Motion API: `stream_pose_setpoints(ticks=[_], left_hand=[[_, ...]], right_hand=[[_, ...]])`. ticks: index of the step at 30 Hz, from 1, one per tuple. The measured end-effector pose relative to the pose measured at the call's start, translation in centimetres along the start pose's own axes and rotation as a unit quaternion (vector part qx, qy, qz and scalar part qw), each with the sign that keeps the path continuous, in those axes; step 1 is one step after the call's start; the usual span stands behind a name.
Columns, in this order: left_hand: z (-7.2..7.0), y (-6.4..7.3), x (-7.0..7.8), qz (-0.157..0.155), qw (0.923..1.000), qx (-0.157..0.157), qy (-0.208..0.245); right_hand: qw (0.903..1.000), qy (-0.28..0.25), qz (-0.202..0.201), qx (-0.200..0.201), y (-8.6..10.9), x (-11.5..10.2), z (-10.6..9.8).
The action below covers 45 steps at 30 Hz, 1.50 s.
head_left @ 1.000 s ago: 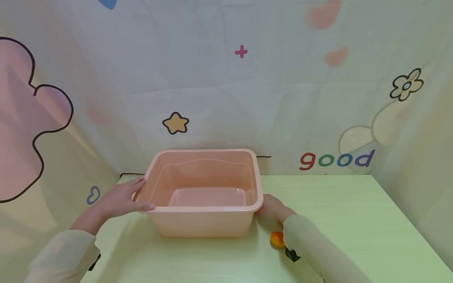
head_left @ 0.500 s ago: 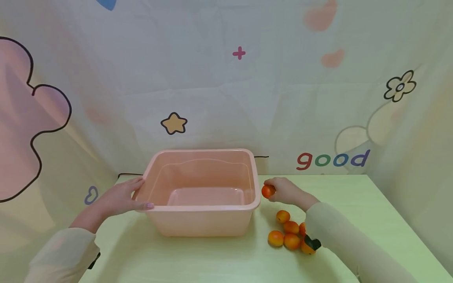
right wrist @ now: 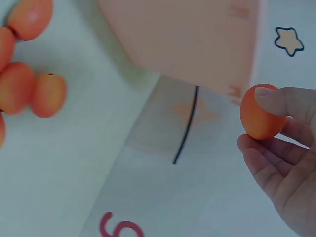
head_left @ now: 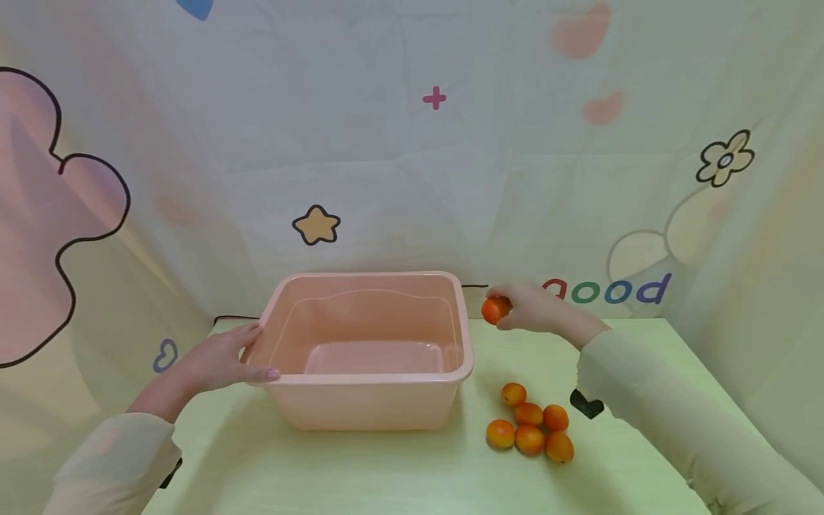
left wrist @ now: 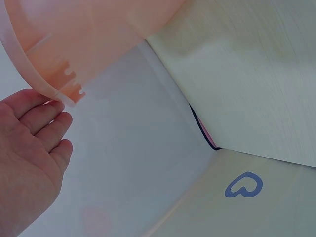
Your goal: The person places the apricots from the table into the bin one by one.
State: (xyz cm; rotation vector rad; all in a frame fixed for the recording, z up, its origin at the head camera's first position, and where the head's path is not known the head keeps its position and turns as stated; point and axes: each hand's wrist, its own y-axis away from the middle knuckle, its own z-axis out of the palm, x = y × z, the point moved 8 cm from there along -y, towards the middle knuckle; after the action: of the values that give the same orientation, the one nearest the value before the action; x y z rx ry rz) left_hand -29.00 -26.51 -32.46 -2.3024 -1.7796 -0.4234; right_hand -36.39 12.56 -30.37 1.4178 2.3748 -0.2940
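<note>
A deep pink plastic basin stands on the table with its inside bare. My left hand holds its left front corner, thumb on top of the front rim and fingers at the left rim. In the left wrist view, the fingertips lie right under the basin's rim. My right hand pinches a small oval orange-red fruit between thumb and fingers, raised beside the basin's right rim. The right wrist view shows this fruit with the thumb on its upper side.
Several similar orange fruits lie clustered on the pale green table, right of the basin. Behind the table hangs a printed cloth, which also covers both sides.
My right hand has come up from beside the basin's lower right side with the fruit, uncovering the fruits on the table. My left hand has stayed at the rim.
</note>
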Motion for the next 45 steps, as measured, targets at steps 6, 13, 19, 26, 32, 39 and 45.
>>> stream_pose_setpoints(ticks=[6,13,19,26,32,39,45], left_hand=[[0.0,0.0,-0.1,0.0,1.0,0.001,0.005],[0.0,-0.1,-0.2,-0.004,1.0,0.001,0.003],[0.1,-0.1,-0.3,-0.006,1.0,0.001,-0.002],[0.1,-0.2,-0.4,-0.007,1.0,-0.001,0.004],[0.1,-0.2,-0.4,-0.01,0.9999,0.0,0.007],[0.1,-0.2,-0.6,-0.008,1.0,0.004,0.002],[0.2,-0.1,-0.7,-0.011,0.9999,-0.002,0.006]], right_hand=[[0.9993,0.006,-0.037,0.009,-0.9,-3.1,-2.0],[0.9969,0.032,-0.072,-0.011,-2.4,-6.8,-2.3],[0.9953,0.049,-0.069,-0.046,-4.1,-9.1,-1.1],[0.9931,0.061,-0.07,-0.072,-6.4,-10.8,0.6],[0.9935,0.051,-0.051,-0.088,-8.1,-11.0,2.3],[0.9908,0.035,0.01,-0.13,-9.3,-10.3,4.8],[0.9846,-0.005,0.037,-0.171,-9.8,-10.4,6.1]])
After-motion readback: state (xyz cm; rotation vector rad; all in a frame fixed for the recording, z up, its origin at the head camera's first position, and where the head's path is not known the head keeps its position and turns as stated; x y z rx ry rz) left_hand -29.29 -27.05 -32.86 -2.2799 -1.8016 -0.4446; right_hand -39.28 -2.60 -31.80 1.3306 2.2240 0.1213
